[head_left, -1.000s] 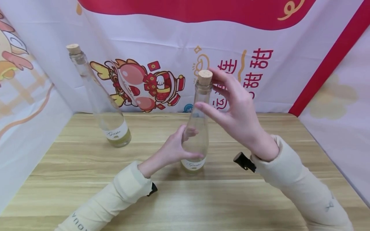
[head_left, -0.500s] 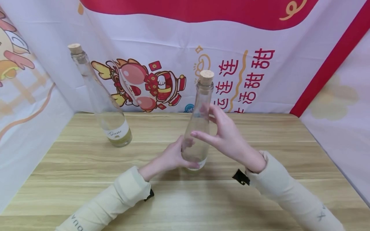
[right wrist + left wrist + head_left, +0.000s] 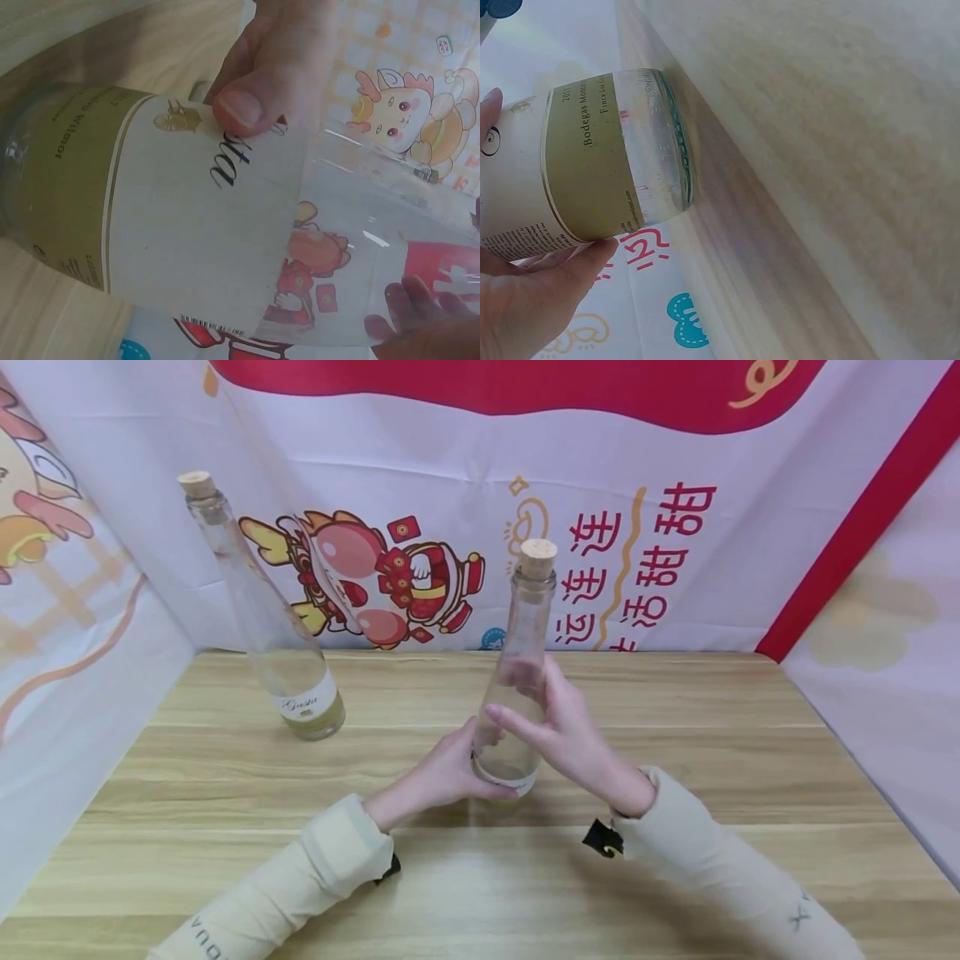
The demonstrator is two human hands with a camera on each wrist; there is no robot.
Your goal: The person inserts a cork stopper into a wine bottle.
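Note:
A tall clear glass bottle [image 3: 527,622] with a cork [image 3: 537,560] in its mouth stands nearly upright near the middle of the table. My left hand [image 3: 444,768] grips it low, around its cream and olive label [image 3: 585,154]. Higher up, my right hand [image 3: 572,731] holds the bottle's body, with the thumb in front and the fingers seen through the glass behind. In the right wrist view, the left thumb [image 3: 247,109] lies over the label's lettering. Whether the base touches the table cannot be told.
A second corked bottle [image 3: 288,652] with a little yellowish colour at its base stands at the left. The wooden table [image 3: 225,835] ends at a printed white and red cloth [image 3: 420,443] at the back. Cloth walls flank both sides.
My right hand has come down from beside the cork to the bottle's body and closed around it. The left hand stays low on the bottle, slightly lower than before.

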